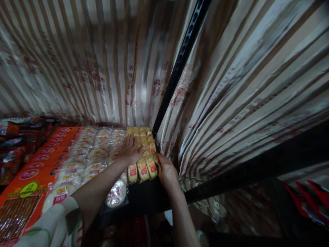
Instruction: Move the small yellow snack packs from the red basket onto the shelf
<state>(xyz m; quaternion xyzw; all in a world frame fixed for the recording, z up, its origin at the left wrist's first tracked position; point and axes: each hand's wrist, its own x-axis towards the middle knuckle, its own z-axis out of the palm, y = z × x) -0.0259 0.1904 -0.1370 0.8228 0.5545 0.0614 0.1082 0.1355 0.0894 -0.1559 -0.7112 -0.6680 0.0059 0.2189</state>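
Observation:
My left hand (130,150) lies flat, fingers spread, on clear-wrapped snacks, at the seam between white round ones and yellow ones. The small yellow wrapped cakes (143,168), with red and orange labels, stand in rows at the right end of the shelf. At their right front edge my right hand (167,171) is curled against the packs and grips the side; some of its fingertips are hidden. White round wrapped snacks (96,152) fill rows left of the yellow ones. One white round pack (117,193) lies at the front, below my left forearm.
Orange snack bags (38,164) overlap in a row on the left, with dark packets (15,151) beyond. A black slotted post (177,72) rises behind the corner. Pleated printed curtains (108,61) hang behind and to the right. Red packets (308,199) sit lower right.

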